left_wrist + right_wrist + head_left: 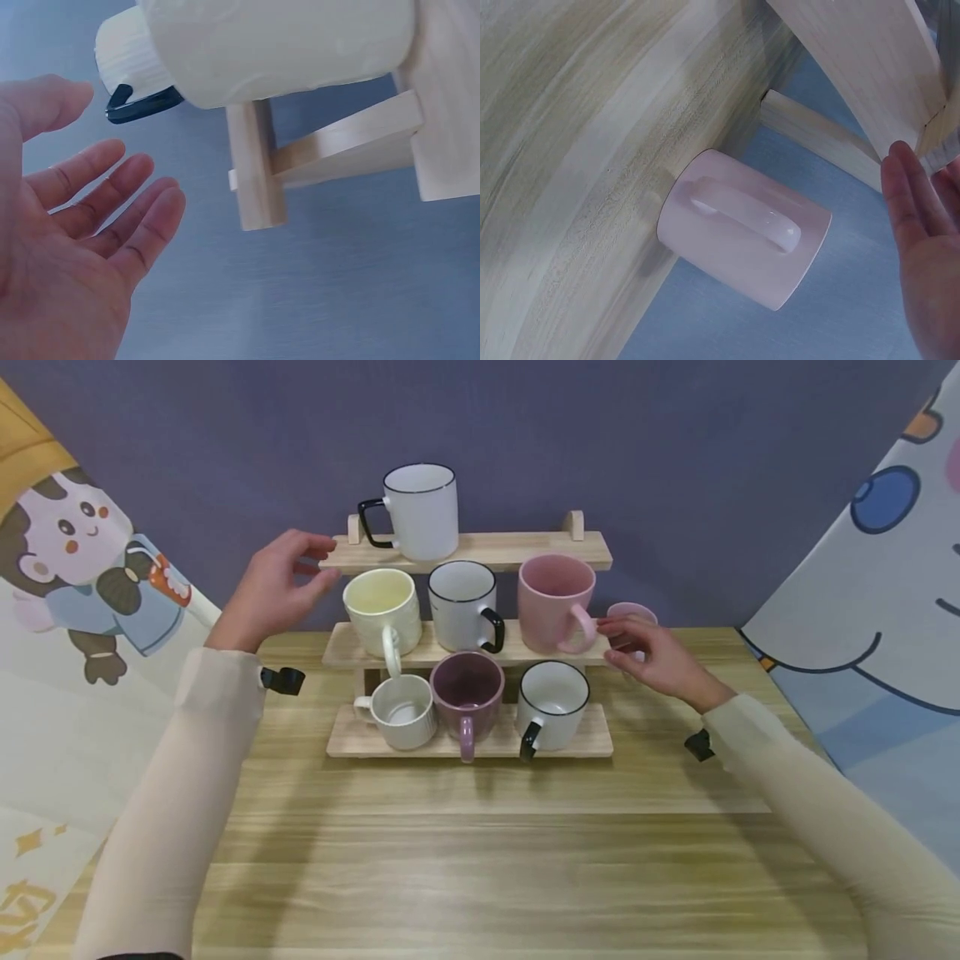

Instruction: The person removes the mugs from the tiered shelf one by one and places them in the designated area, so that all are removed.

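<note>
My left hand (273,585) is beside the left end of the top shelf, fingers loosely bent and holding nothing. Nearest it are a white mug (423,518) with a black handle on that shelf and a pale yellow mug (382,614) on the middle shelf. At the middle shelf's right end is my right hand (656,656), its fingertips close to the handle of a pink mug (553,597). Whether they touch the mug or the shelf, I cannot tell. Behind this hand a light pink mug (735,225) stands on the table, partly hidden in the head view.
The three-tier wooden rack (495,552) stands on a wood-grain table (480,877). Another black-handled white mug (457,602) is on its middle shelf. Along the bottom are a small ribbed cup (405,727), a purple mug (480,697) and a white mug (558,718).
</note>
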A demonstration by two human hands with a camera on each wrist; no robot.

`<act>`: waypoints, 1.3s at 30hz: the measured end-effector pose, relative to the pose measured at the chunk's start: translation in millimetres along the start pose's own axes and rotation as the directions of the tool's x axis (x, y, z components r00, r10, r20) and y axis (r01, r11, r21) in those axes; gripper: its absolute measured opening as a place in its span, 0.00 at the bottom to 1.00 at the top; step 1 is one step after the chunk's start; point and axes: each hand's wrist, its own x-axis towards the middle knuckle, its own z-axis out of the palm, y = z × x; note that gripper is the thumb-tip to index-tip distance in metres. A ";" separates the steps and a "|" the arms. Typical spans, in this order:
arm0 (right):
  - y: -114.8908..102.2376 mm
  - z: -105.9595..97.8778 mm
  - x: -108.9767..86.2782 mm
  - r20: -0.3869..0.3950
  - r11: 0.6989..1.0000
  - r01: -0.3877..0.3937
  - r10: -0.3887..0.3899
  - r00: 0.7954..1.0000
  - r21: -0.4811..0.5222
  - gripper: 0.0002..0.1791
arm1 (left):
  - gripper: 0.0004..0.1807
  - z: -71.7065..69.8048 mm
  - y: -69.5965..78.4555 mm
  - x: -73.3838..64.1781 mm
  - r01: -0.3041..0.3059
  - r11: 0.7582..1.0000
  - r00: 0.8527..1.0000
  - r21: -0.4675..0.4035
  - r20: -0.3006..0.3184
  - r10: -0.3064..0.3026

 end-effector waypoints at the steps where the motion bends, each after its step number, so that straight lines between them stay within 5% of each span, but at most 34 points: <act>1: -0.9 0.0 -0.2 -0.001 1.000 -0.001 0.001 1.000 -0.001 0.22 | 0.24 -1.2 1.9 1.0 0.009 1.000 1.000 0.007 0.002 -0.009; 16: -43.4 -5.0 -4.2 -0.002 1.000 -0.005 0.005 1.000 0.007 0.20 | 0.25 -8.1 15.9 17.8 -0.028 0.999 0.998 0.041 -0.049 0.030; 25: -40.5 -3.6 -3.7 0.001 0.999 -0.012 0.012 1.000 0.047 0.21 | 0.28 -8.7 26.4 31.2 0.001 0.999 0.999 0.034 -0.050 0.001; 29: -19.2 -0.7 -1.7 -0.014 0.998 0.006 -0.005 1.000 0.068 0.21 | 0.30 -8.0 30.0 37.5 0.017 1.000 0.999 0.021 -0.049 -0.016; 39: 2.0 -0.7 0.3 -0.054 0.999 0.045 -0.047 0.997 -0.030 0.21 | 0.33 -3.7 38.8 50.4 0.059 0.998 0.998 0.030 -0.014 -0.059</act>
